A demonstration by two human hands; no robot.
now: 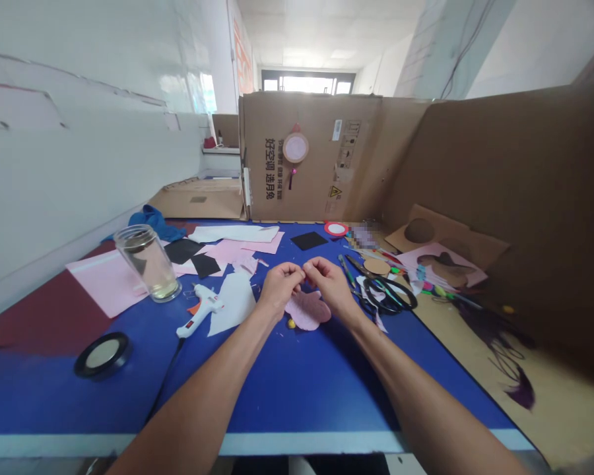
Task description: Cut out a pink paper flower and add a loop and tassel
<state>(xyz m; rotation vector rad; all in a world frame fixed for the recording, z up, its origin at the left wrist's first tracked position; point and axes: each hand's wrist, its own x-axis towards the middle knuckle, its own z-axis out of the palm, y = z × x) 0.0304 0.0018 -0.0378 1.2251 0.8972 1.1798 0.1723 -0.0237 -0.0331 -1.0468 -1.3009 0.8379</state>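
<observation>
Above the middle of the blue table, my left hand (280, 287) and my right hand (329, 284) meet, fingertips pinched close together. Whatever they pinch is too small to make out. Just below the fingers lies a pink flower-shaped felt piece (307, 311) with a scalloped edge, partly covered by the hands. A small yellow bead (291, 324) rests at its lower left edge. To the left of my left hand is a white felt sheet (233, 300), and beside that a white hot glue gun (200, 310) with an orange trigger.
A lidded glass jar (148, 264) and black-rimmed round tin (102, 355) stand left. Black-handled scissors (389, 293) lie right, near a cardboard circle (377, 266). Pink sheets (106, 280) and black squares (309, 241) lie further back. Cardboard walls (317, 158) enclose the back and right.
</observation>
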